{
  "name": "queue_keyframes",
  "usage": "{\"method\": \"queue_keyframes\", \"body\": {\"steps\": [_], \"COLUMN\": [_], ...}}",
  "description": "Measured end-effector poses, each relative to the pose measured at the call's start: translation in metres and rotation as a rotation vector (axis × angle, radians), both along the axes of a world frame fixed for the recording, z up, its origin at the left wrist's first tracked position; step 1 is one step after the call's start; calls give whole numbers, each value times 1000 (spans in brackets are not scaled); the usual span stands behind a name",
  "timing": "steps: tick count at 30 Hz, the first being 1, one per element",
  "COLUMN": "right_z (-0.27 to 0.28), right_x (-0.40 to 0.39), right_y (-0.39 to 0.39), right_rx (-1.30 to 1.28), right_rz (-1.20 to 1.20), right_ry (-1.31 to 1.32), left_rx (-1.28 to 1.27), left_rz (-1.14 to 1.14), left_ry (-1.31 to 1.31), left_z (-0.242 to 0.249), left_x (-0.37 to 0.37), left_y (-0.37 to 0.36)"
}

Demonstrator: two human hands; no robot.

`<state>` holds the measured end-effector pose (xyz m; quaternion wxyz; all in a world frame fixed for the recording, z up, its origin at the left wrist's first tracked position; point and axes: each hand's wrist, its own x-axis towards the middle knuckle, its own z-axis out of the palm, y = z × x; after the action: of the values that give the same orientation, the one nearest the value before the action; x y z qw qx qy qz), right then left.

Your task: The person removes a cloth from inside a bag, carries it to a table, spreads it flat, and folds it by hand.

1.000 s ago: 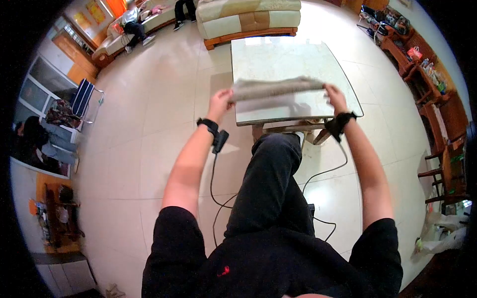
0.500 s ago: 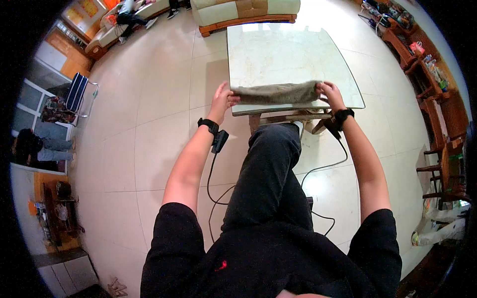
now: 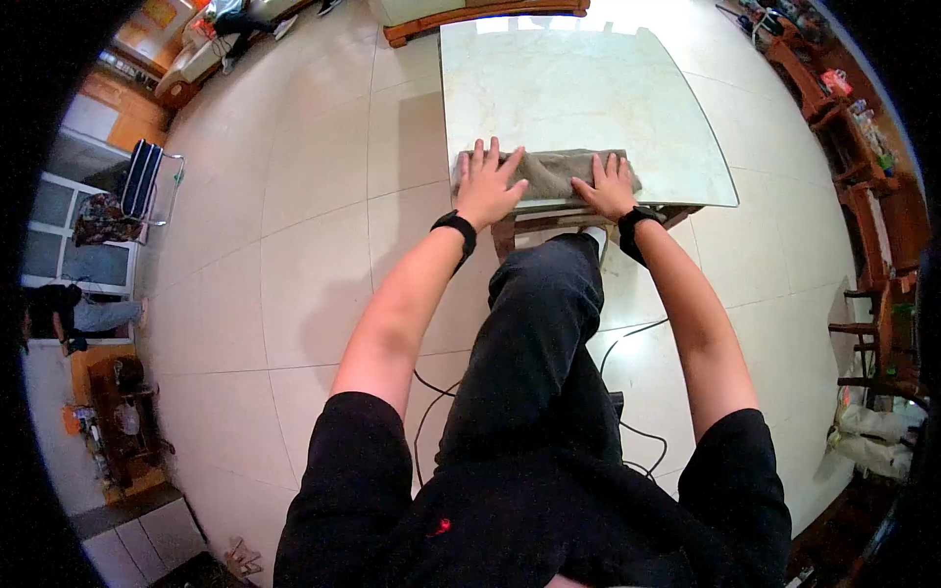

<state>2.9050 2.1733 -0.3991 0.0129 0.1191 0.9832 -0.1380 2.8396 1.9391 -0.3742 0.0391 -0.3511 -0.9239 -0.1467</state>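
A grey-brown cloth (image 3: pixel 554 174), folded into a long strip, lies along the near edge of the pale table (image 3: pixel 578 93). My left hand (image 3: pixel 489 186) rests flat on the strip's left part, fingers spread and pointing away from me. On its right part lies my right hand (image 3: pixel 610 186), also with fingers stretched out. Both palms press down on the cloth from above, and neither hand grips it. A black band is strapped round each wrist.
My bent leg (image 3: pixel 539 314) is just before the table's near side, with black cables (image 3: pixel 637 431) on the tiled floor. A sofa (image 3: pixel 480 18) stands beyond the table. Wooden furniture (image 3: pixel 858 196) lines the right side. Other people sit and stand at the left.
Both hands have gone from holding the cloth's ends to lying flat on top of it, closer together. The cloth now looks flatter against the table. The view has shifted slightly.
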Motion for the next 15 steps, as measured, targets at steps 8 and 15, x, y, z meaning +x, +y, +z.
{"method": "queue_keyframes", "body": {"steps": [8,15], "right_z": [-15,-18], "right_x": [-49,-75], "right_y": [14,14], "right_rx": [122,104], "right_rz": [-208,-349], "right_ry": [-136,-78], "left_rx": [-143,-62], "left_rz": [150,337], "left_ry": [4,-22], "left_z": [-36,-45], "left_x": [-25,-36], "left_y": [20,45]}}
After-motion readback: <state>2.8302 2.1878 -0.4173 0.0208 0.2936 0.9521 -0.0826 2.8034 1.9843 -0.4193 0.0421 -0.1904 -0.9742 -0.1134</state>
